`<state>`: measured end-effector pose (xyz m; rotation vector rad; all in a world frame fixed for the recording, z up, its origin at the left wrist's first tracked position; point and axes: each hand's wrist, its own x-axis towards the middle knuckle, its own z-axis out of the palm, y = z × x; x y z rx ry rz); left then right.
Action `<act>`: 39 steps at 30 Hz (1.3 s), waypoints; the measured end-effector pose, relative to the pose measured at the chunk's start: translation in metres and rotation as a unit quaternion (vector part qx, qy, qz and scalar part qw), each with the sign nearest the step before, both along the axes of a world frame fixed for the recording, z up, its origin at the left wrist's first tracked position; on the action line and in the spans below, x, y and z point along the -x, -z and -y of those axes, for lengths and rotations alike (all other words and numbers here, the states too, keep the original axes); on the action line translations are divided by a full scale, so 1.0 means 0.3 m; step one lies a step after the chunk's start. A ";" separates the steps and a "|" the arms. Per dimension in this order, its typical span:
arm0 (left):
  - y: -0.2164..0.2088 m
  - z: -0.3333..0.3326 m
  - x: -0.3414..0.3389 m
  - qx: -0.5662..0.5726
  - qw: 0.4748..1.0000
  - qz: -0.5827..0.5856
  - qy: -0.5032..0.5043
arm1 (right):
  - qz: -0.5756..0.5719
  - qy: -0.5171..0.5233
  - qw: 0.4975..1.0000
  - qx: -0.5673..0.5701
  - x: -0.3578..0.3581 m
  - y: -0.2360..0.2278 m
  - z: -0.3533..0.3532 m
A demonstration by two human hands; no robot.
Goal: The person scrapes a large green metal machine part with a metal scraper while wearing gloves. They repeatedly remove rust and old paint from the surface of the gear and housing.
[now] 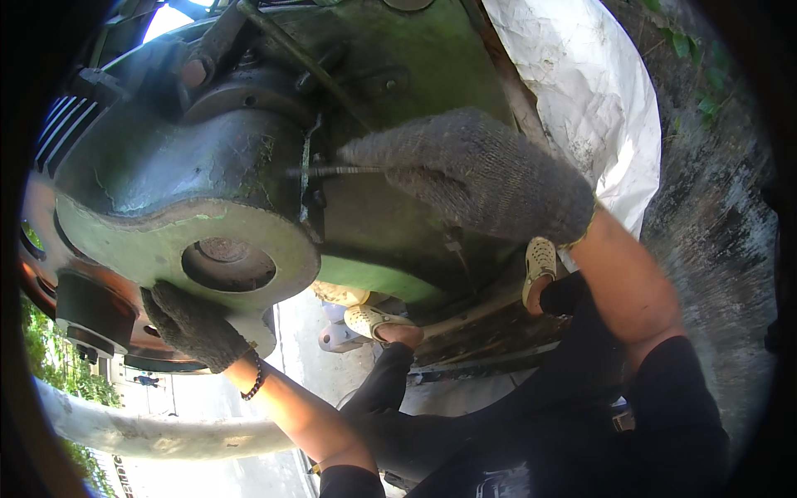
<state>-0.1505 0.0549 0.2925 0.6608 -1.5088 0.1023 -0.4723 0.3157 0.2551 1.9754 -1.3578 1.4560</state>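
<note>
In front of me stands a large green cast-metal machine (158, 158) with a round recess (228, 264) in its lower face. My right hand (490, 174), in a dark grey knitted glove, is closed around a thin, ridged metal rod (344, 170). The rod points left, its tip at the narrow seam (305, 174) beside the rounded housing. My left hand (195, 328), gloved the same way, lies against the lower rim of the housing, left of the recess. Its fingers look stretched out with nothing in them; their tips are partly hidden.
An orange-and-dark wheel (41, 220) sits at the machine's left side, above a curved pale pipe (174, 436). White sheeting (581, 91) hangs at the upper right by a stained wall (706, 216). My feet in beige clogs (374, 322) are beneath the machine.
</note>
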 end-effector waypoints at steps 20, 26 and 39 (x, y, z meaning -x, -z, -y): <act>0.006 -0.045 0.028 -0.031 0.997 -0.012 0.073 | -0.105 -0.019 0.991 -0.081 0.061 -0.140 -0.006; 0.000 -0.034 0.019 -0.018 1.000 0.003 0.016 | -0.145 -0.043 0.958 -0.244 -0.060 -0.160 -0.204; -0.015 -0.025 0.043 -0.003 0.999 0.042 0.019 | 0.092 0.210 0.969 -0.097 -0.426 -0.011 -0.183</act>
